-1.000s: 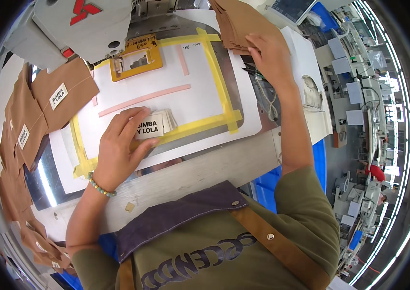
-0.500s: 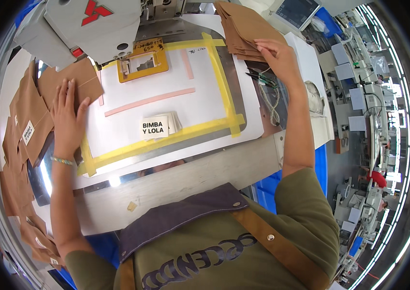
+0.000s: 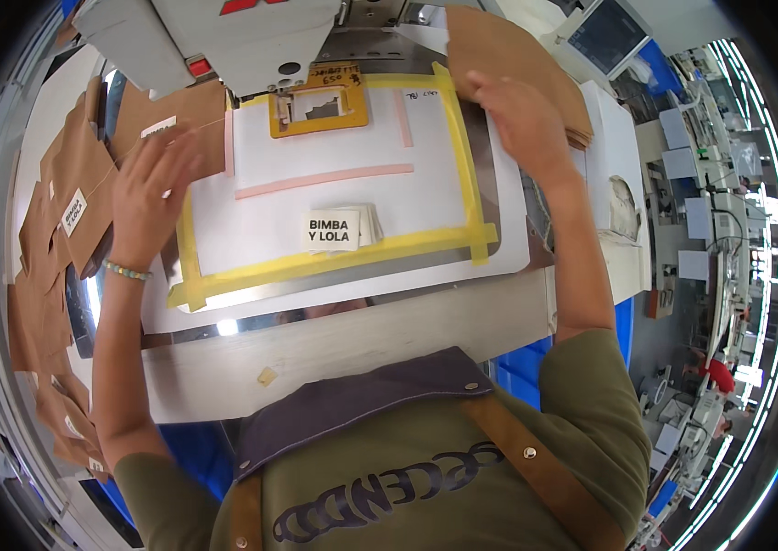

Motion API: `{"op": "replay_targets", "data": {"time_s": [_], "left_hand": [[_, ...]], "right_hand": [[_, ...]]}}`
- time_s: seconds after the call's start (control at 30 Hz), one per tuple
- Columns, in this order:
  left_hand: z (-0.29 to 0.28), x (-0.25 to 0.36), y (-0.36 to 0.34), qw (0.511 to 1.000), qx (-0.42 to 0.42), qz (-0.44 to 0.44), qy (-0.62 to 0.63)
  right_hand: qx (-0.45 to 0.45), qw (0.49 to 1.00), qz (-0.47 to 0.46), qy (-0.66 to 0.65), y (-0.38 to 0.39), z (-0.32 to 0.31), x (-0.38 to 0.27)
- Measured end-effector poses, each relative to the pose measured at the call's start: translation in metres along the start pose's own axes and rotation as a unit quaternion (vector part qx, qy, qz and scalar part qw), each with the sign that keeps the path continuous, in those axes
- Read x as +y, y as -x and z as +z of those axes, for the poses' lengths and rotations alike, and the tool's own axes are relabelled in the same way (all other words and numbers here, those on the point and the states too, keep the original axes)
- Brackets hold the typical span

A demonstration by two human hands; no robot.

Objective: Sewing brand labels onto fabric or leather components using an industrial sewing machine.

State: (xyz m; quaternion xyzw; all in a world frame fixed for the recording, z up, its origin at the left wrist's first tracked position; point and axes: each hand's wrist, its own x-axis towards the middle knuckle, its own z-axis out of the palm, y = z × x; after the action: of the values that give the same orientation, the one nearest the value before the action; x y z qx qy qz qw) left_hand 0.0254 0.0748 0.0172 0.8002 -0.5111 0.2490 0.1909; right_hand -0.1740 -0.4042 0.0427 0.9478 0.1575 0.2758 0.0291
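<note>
My left hand (image 3: pixel 145 193) hovers with fingers spread at the left edge of the white template (image 3: pixel 389 197). Its fingertips are against a brown fabric piece (image 3: pixel 178 106) that carries a small white label. My right hand (image 3: pixel 522 115) lies flat on a stack of brown pieces (image 3: pixel 508 41) at the template's upper right corner, gripping nothing. A small pile of white printed labels (image 3: pixel 338 230) sits inside the yellow tape border (image 3: pixel 334 262). An orange clamp frame (image 3: pixel 320 106) lies under the sewing machine head (image 3: pixel 223 37).
Several more brown labelled pieces (image 3: pixel 63 216) are spread along the left side of the table. Two pink tape strips (image 3: pixel 324 179) cross the template. A bare metal table edge (image 3: pixel 343 340) runs near my body. Other workstations (image 3: pixel 710 211) and a screen (image 3: pixel 604 37) stand to the right.
My left hand left the label pile, went to the brown pieces at the left, and has now lifted toward the machine. My right hand stays on the brown stack.
</note>
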Motion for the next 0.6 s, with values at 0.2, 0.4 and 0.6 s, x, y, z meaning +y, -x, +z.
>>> {"op": "replay_targets", "data": {"time_s": [0.2, 0.4, 0.6], "left_hand": [[0.021, 0.093, -0.038, 0.983, -0.021, 0.097, 0.151], [0.054, 0.118, -0.066, 0.972, -0.015, 0.150, 0.177], [0.050, 0.093, -0.048, 0.979, -0.067, 0.174, 0.086]], "right_hand": [[-0.087, 0.987, -0.131, -0.037, -0.017, 0.023, -0.078], [-0.049, 0.981, -0.173, -0.075, -0.033, 0.022, -0.114], [-0.073, 0.994, -0.075, -0.040, -0.018, 0.016, -0.112]]}}
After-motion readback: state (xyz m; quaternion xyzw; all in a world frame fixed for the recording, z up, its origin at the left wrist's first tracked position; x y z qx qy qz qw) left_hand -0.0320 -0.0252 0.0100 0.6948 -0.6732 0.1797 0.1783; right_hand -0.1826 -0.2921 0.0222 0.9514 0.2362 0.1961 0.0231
